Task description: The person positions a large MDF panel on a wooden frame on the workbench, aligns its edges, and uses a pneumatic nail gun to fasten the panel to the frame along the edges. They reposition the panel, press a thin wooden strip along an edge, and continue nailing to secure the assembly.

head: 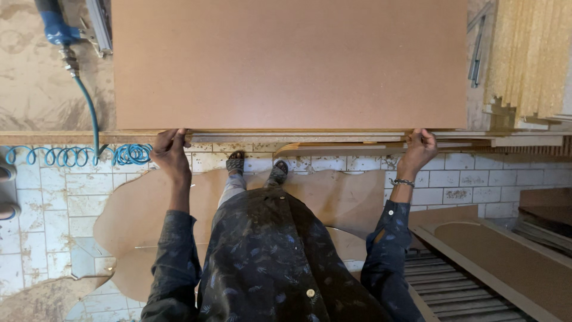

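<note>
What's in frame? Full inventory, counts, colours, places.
fibreboard panel: 1, brown, flat on the bench, near edge gripped at both corners
workbench: 1, dusty tan, across the top
air hose: 1, blue coiled, hanging along the bench edge at left
air tool: 1, blue grip, top left on the bench
chipboard stack: 1, pale yellow, top right
curved offcuts: several, brown, on the floor under the person
floor tiles: white, dirty
slatted frame: 1, grey-brown, bottom right
sandals: 2, dark, at the bench foot
bracelet: 1, metal, right wrist
left hand: on the panel's left corner
right hand: on the panel's right corner
</note>
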